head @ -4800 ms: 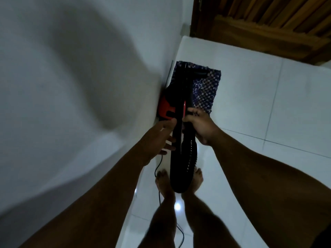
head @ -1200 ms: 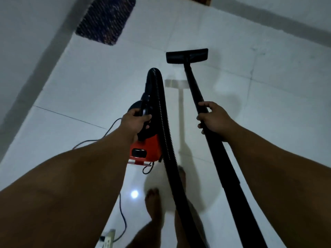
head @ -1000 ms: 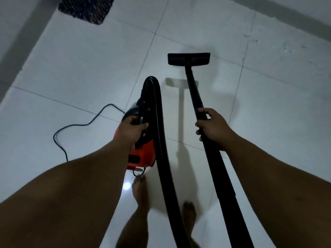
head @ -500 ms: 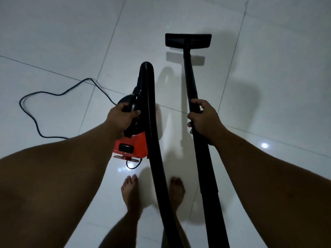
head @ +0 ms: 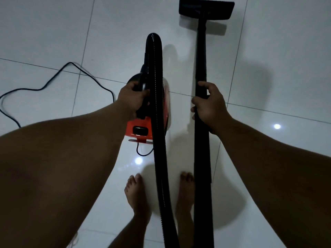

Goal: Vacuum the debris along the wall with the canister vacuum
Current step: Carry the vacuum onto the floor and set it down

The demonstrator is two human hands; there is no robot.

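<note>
Orange-red canister (head: 143, 126), black hose (head: 158, 122), black wand (head: 201, 51), white tiles (head: 44, 33)

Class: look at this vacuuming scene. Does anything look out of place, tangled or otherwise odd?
The power cord sprawls in loose loops over the tiled floor, left of the canister vacuum carried by the left hand. Nothing looks damaged.

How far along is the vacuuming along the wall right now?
Done: the vacuum is picked up and ready. In hand: the left hand grips the handle of the orange canister, and the right hand grips the black wand, its floor nozzle over bare tile. Left: no wall or debris is in view, so the wall vacuuming itself.
</note>
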